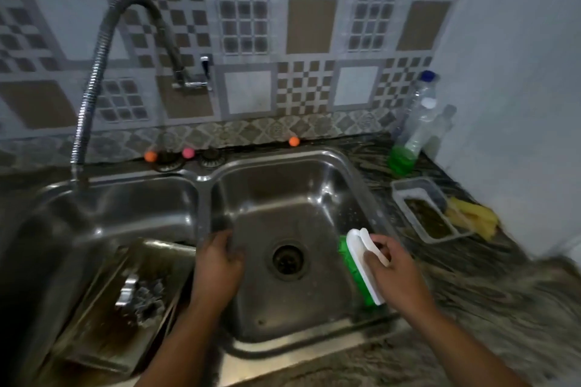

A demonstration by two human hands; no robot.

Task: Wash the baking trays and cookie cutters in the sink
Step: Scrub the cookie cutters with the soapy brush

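A double steel sink fills the view. In the left basin (103, 207) a dirty baking tray (94, 333) leans with metal cookie cutters (127, 291) and dark residue on it. My left hand (218, 264) hangs over the right basin (283, 185) next to the divider, fingers curled, seemingly on a dark blurred thing that I cannot make out. My right hand (393, 267) grips the white handle of a scrub brush (361, 267) with green bristles, held at the right rim of the right basin. The drain (287, 258) lies between my hands.
A flexible metal faucet hose (94, 82) arcs over the left basin from a wall tap (191, 83). On the marble counter at right stand a bottle of green liquid (408, 148), a clear plastic container (424, 210) and a yellow cloth (471, 218).
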